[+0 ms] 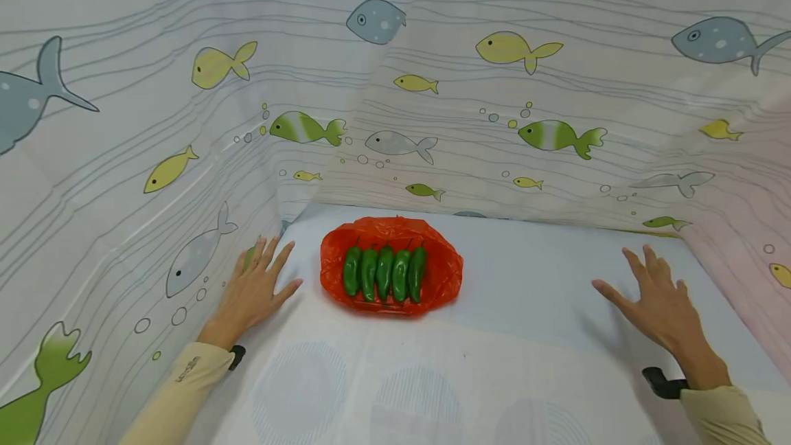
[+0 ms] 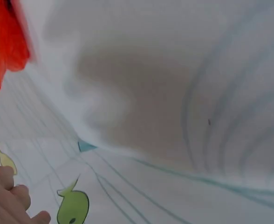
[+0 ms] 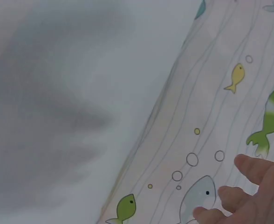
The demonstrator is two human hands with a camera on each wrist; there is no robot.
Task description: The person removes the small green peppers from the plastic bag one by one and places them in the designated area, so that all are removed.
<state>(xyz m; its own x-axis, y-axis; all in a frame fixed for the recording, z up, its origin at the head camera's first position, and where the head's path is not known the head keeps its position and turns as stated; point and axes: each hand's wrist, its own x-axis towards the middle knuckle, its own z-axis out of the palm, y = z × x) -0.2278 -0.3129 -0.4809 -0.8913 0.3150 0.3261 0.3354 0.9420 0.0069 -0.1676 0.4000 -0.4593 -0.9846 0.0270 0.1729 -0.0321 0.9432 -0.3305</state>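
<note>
Several green chili peppers (image 1: 384,273) lie side by side in a row, stems toward the back, on a crumpled red plastic bag (image 1: 446,273). My left hand (image 1: 256,287) is held to the left of the bag, fingers spread, holding nothing. Far to the right, my right hand (image 1: 661,304) hovers over the table with its fingers apart and nothing in it. In the left wrist view an edge of the red bag (image 2: 11,42) shows at top left, above part of the left hand (image 2: 9,200). Fingers of the right hand (image 3: 253,196) appear at lower right in the right wrist view.
The white table (image 1: 525,280) carries a cloth with pale round patterns (image 1: 417,397) along its front. Fish-printed sheeting (image 1: 457,108) walls it in at the back and on both sides. Dark bands (image 1: 664,383) sit at both wrists.
</note>
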